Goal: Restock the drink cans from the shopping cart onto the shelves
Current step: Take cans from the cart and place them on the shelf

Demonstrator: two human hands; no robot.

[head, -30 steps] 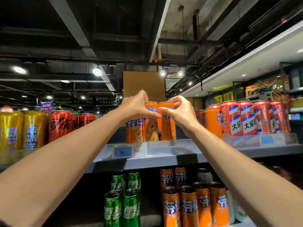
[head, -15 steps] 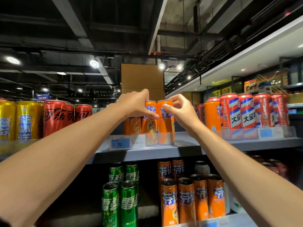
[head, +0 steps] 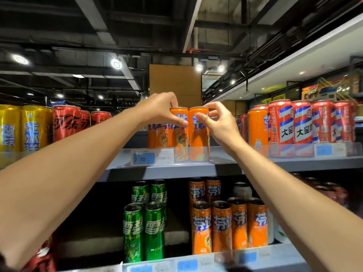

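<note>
Two tall orange cans stand side by side at the front of the upper grey shelf [head: 196,169]. My left hand [head: 157,108] pinches the top of the left orange can [head: 178,136] with thumb and fingers. My right hand [head: 218,122] pinches the upper part of the right orange can [head: 199,140], thumb on its front. Both cans sit upright behind the clear shelf lip. A third orange can [head: 157,136] stands just left of them, further back. The shopping cart is out of view.
Yellow cans [head: 23,128] and red cola cans [head: 66,122] fill the upper shelf's left; an orange can [head: 257,126] and red-white-blue cans [head: 300,122] its right. Below stand green cans [head: 143,230] and orange cans [head: 229,224]. A cardboard box [head: 174,81] sits behind.
The two orange cans have settled onto the shelf front and my hands have shifted from a fuller grip to fingertip pinches near their tops. The view has dropped slightly.
</note>
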